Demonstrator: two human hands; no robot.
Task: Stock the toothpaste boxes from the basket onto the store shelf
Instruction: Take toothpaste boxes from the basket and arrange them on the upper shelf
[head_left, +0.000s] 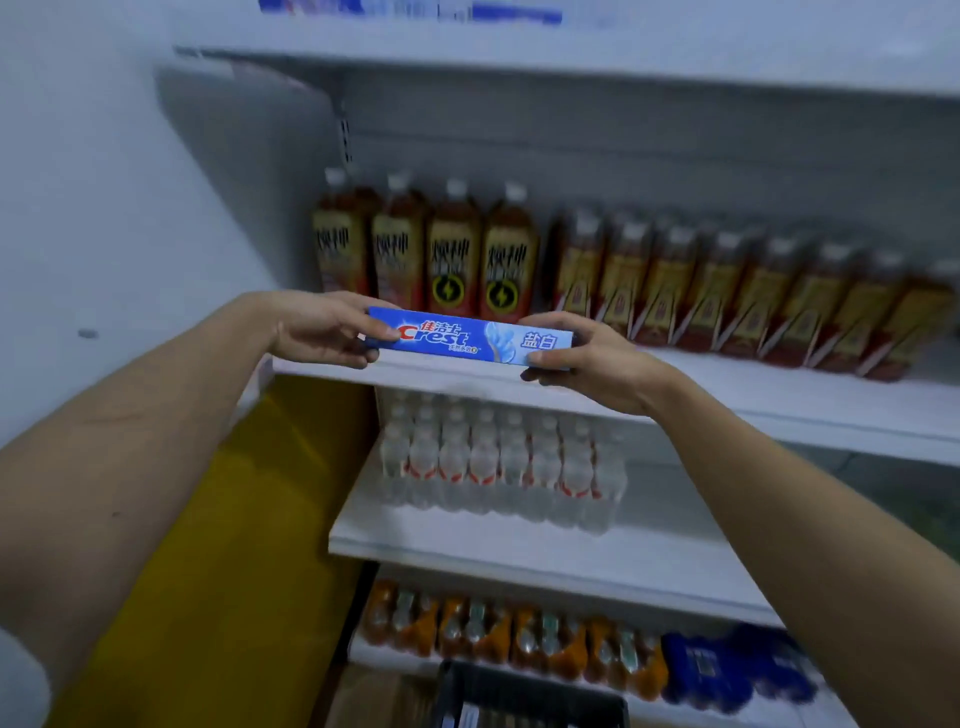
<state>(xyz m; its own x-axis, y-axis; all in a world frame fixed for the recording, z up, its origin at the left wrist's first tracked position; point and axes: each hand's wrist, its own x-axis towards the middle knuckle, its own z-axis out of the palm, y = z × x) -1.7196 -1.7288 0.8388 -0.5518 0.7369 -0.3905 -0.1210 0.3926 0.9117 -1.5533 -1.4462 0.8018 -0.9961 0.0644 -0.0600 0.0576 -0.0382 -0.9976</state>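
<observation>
We've got both arms stretched out in front, bare, reaching up & fwd. Our left hand (324, 330) is curled, thumb on top, fingers tucked under, pinching one end of the box (470, 340). Our right hand (592, 364) pinches the other end the same way, thumb near us, fingers wrapped behind. Both wrists are bent a bit, hands level w/ each other.
</observation>
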